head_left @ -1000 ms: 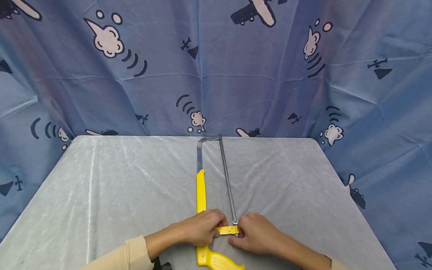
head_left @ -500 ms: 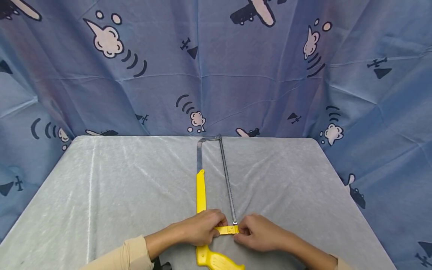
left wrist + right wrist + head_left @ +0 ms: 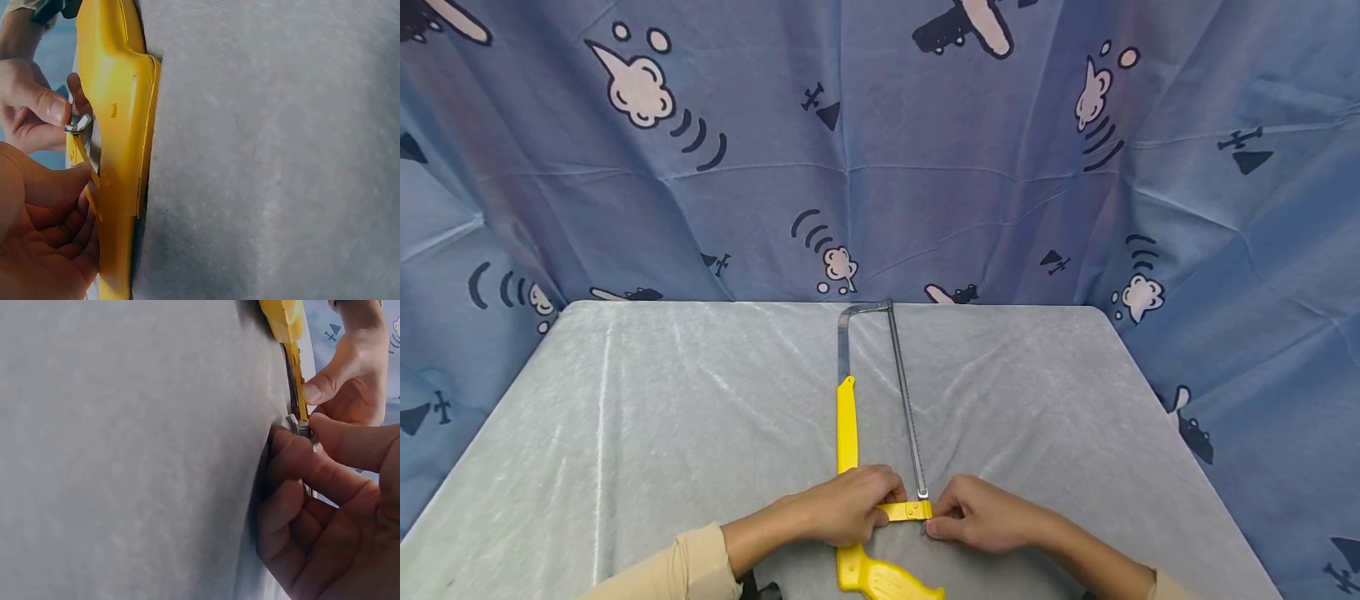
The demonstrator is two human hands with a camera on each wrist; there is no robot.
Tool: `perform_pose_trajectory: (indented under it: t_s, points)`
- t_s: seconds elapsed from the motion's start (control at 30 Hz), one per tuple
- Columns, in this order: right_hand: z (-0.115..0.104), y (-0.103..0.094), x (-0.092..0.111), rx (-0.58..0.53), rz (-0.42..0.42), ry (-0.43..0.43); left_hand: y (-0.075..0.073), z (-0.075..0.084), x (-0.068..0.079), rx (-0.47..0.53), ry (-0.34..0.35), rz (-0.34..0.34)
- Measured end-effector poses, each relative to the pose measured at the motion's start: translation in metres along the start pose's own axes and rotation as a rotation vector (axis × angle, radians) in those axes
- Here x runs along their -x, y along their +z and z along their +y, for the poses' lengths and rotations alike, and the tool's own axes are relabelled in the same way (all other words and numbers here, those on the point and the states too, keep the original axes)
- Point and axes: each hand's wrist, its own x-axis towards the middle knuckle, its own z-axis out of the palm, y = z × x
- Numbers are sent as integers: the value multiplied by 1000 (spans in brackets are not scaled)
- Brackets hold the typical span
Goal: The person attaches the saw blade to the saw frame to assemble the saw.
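A hacksaw [image 3: 847, 425] with a yellow frame and handle lies on the table, its thin blade [image 3: 907, 400] running along the right side. My left hand [image 3: 853, 504] pinches the yellow cross arm [image 3: 904, 511] at the near end of the blade between thumb and fingers. At the outer end of that arm is a metal wing nut [image 3: 78, 124] on a threaded bolt. My right hand [image 3: 988, 515] has its thumb and curled index finger at the wing nut, pinching it. In the right wrist view, the fingers partly cover the wing nut [image 3: 304, 428].
The table [image 3: 700, 417] is covered in pale grey velvety cloth. A blue printed curtain [image 3: 880, 150] hangs behind it and along both sides. The saw's far end reaches the table's back edge. A black object [image 3: 762, 588] shows beside the left sleeve.
My right hand has shifted slightly right and its fingers have changed their hold around the wing nut. The left hand and the hacksaw have stayed in place.
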Motion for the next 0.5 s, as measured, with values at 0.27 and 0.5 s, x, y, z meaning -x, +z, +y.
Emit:
perform_pose_trajectory:
  t_s: [0.27,0.5]
  points:
    - [4,-3,0,-40,-40,0,-1,2,0,4,15,3]
    - [-1,-6,-1,43,-27,89,-3,3,1,12,18,4]
